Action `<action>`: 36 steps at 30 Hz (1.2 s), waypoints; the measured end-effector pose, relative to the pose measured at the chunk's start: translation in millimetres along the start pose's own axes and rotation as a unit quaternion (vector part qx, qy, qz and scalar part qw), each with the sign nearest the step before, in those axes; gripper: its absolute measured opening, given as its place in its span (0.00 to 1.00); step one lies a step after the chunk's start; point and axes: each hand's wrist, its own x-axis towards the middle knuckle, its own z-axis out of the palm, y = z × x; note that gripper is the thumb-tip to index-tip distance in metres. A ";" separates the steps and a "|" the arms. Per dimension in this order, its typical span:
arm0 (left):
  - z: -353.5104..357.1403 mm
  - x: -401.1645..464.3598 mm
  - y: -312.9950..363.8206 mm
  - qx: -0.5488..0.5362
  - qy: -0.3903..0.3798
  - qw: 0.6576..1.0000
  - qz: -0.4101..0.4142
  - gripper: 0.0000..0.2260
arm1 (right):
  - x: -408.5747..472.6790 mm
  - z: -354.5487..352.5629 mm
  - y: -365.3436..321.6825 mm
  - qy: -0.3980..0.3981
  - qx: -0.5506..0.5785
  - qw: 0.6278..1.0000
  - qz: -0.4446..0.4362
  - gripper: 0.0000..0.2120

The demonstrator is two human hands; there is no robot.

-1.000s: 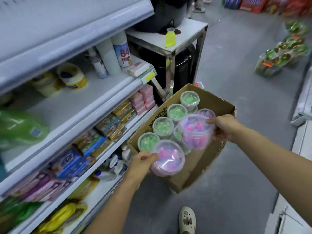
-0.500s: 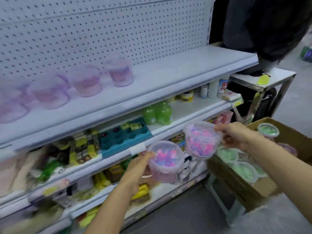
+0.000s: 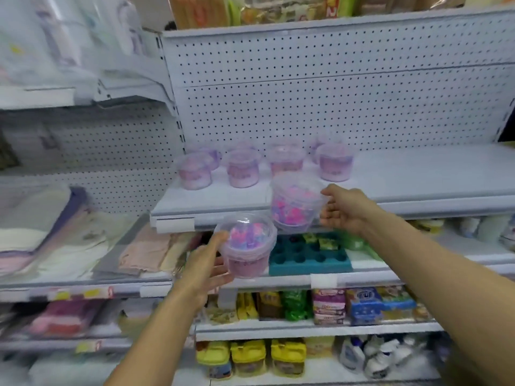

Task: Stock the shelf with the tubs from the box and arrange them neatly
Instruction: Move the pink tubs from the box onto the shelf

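My left hand [image 3: 204,261] grips a clear tub of pink and purple pieces [image 3: 246,246], held upright below the white shelf [image 3: 418,188]. In my right hand [image 3: 344,210] is a second tub of the same kind [image 3: 295,203], raised to the shelf's front edge. On that shelf, near its left end, several pink tubs [image 3: 242,168] stand in two loose rows against the pegboard back. The box is out of view.
The white shelf's right half shows bare surface. Below it sit a teal tray [image 3: 309,257] and snack packets [image 3: 328,306]; yellow shoes [image 3: 248,356] fill the bottom shelf. Folded cloths [image 3: 67,238] lie on the left bay's shelf.
Both hands have carried their tubs up from the box toward the white shelf. The view has swung left, the box has left the frame, and the right tub now reaches the shelf edge.
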 end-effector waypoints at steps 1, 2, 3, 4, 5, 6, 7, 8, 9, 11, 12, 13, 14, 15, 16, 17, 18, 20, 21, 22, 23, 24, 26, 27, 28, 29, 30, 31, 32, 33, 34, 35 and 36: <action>-8.3 2.4 4.1 -0.007 0.014 1.000 0.007 0.18 | 5.4 14.5 -4.8 -0.015 0.008 1.000 -0.001 0.08; -15.9 5.2 8.1 -0.011 0.029 0.999 0.014 0.18 | 10.6 28.1 -8.8 -0.032 0.016 0.999 -0.002 0.08; -23.2 7.8 11.9 -0.015 0.047 0.999 0.019 0.19 | 15.6 41.0 -11.9 -0.049 0.021 0.999 -0.004 0.07; -30.3 10.6 15.1 -0.020 0.063 0.997 0.024 0.19 | 20.5 53.6 -14.7 -0.063 0.026 0.998 -0.005 0.07; -37.3 13.1 17.9 -0.028 0.077 0.996 0.026 0.18 | 24.9 66.4 -17.2 -0.074 0.030 0.997 -0.005 0.07; -44.4 15.5 20.0 -0.034 0.089 0.995 0.028 0.18 | 28.7 79.2 -19.2 -0.086 0.033 0.996 -0.003 0.07; -51.5 17.7 21.7 -0.039 0.098 0.994 0.028 0.18 | 32.0 92.3 -20.9 -0.100 0.035 0.994 0.001 0.07; -58.9 19.8 23.1 -0.041 0.107 0.993 0.029 0.18 | 34.8 105.3 -22.3 -0.113 0.038 0.993 0.005 0.08; -66.7 21.8 24.9 -0.045 0.116 0.992 0.029 0.19 | 37.4 118.7 -23.2 -0.123 0.043 0.991 0.009 0.09; -82.8 25.4 28.5 -0.058 0.134 0.989 0.028 0.21 | 42.1 144.5 -23.2 -0.135 0.056 0.989 0.016 0.11; -91.0 27.3 30.9 -0.064 0.140 0.988 0.028 0.22 | 44.1 157.3 -22.5 -0.142 0.063 0.988 0.019 0.11; -98.8 29.1 33.6 -0.068 0.144 0.987 0.030 0.23 | 45.7 169.3 -21.3 -0.151 0.070 0.986 0.023 0.10; -106.1 30.9 36.4 -0.070 0.147 0.986 0.032 0.24 | 47.6 180.9 -19.5 -0.157 0.077 0.984 0.028 0.09; -113.6 33.5 39.5 -0.072 0.150 0.985 0.033 0.25 | 49.8 191.9 -17.6 -0.160 0.085 0.983 0.032 0.08; -120.6 36.3 42.8 -0.073 0.153 0.985 0.034 0.26 | 52.0 202.1 -15.3 -0.158 0.092 0.982 0.037 0.09; -127.4 39.3 46.4 -0.071 0.155 0.985 0.034 0.25 | 53.8 211.6 -13.0 -0.154 0.100 0.982 0.042 0.10; -133.7 42.1 50.5 -0.068 0.155 0.985 0.034 0.24 | 55.3 220.8 -11.2 -0.149 0.107 0.982 0.046 0.13; -146.6 48.4 59.0 -0.064 0.152 0.986 0.038 0.21 | 58.6 238.0 -9.4 -0.144 0.122 0.981 0.050 0.18; -152.7 51.6 63.0 -0.061 0.150 0.986 0.044 0.20 | 60.0 245.5 -9.2 -0.142 0.128 0.980 0.051 0.19; -158.7 54.3 66.8 -0.056 0.147 0.986 0.049 0.20 | 61.5 252.0 -8.7 -0.140 0.133 0.980 0.050 0.20; -164.1 57.0 70.1 -0.053 0.142 0.987 0.053 0.21 | 62.8 258.0 -8.2 -0.138 0.135 0.980 0.046 0.21; -168.3 59.2 73.0 -0.052 0.138 0.988 0.053 0.22 | 63.8 263.0 -7.0 -0.136 0.136 0.980 0.042 0.21; -174.0 62.8 77.9 -0.049 0.132 0.989 0.051 0.26 | 63.4 271.0 -3.0 -0.133 0.132 0.982 0.035 0.23; -175.7 64.3 79.8 -0.048 0.129 0.989 0.051 0.26 | 62.6 273.4 -0.4 -0.131 0.129 0.982 0.032 0.24; -176.9 65.6 81.5 -0.048 0.127 0.989 0.052 0.25 | 61.8 274.9 1.2 -0.130 0.124 0.983 0.032 0.24; -177.7 66.9 82.8 -0.050 0.125 0.990 0.053 0.23 | 60.4 274.6 1.9 -0.132 0.113 0.984 0.033 0.23; -178.2 67.7 84.5 -0.052 0.124 0.990 0.052 0.22 | 58.2 273.1 1.4 -0.133 0.087 0.987 0.035 0.22; -178.6 68.5 85.7 -0.054 0.123 0.990 0.049 0.22 | 56.4 270.5 0.7 -0.127 0.049 0.990 0.036 0.21; -178.9 69.2 86.7 -0.054 0.121 0.990 0.046 0.22 | 54.8 266.9 0.3 -0.111 0.008 0.993 0.028 0.22; -178.8 70.0 87.6 -0.052 0.115 0.991 0.044 0.22 | 53.2 262.8 -0.4 -0.088 -0.030 0.996 0.008 0.23; -177.7 70.1 89.1 -0.051 0.107 0.992 0.042 0.22 | 51.2 257.9 -0.8 -0.066 -0.066 0.995 -0.030 0.24; -175.9 70.8 90.5 -0.049 0.099 0.993 0.041 0.22 | 48.1 252.3 -0.9 -0.051 -0.105 0.989 -0.093 0.24; -172.8 71.4 92.3 -0.048 0.092 0.994 0.041 0.22 | 42.5 245.9 -1.6 -0.049 -0.153 0.971 -0.180 0.24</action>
